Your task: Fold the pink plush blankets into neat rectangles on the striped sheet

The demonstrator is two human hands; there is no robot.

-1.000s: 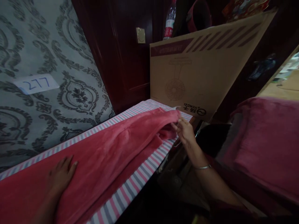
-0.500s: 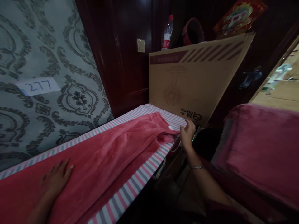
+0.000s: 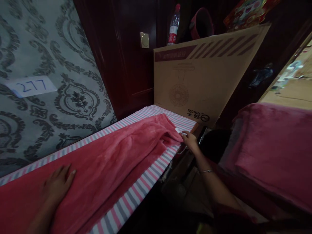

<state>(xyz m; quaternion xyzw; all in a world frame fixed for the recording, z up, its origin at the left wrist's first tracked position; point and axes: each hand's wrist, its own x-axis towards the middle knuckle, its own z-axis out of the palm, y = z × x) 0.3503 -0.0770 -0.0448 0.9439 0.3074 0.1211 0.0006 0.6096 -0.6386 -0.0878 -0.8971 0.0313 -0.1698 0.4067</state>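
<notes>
Left hand lies flat and open, palm down, on the near end of the red fleece blanket. The blanket runs long along the striped sheet, from near left away to the far right. At that far end, the right hand pinches the corner by its small white tag, just below the cardboard fan box. Each hand has its own end.

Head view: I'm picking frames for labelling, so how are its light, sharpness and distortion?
Head view: dim overall; the red blanket and both hands, left and right, are readable; below the striped surface it goes black; the cardboard box edges bow from wide-angle distortion; slightly soft.
</notes>
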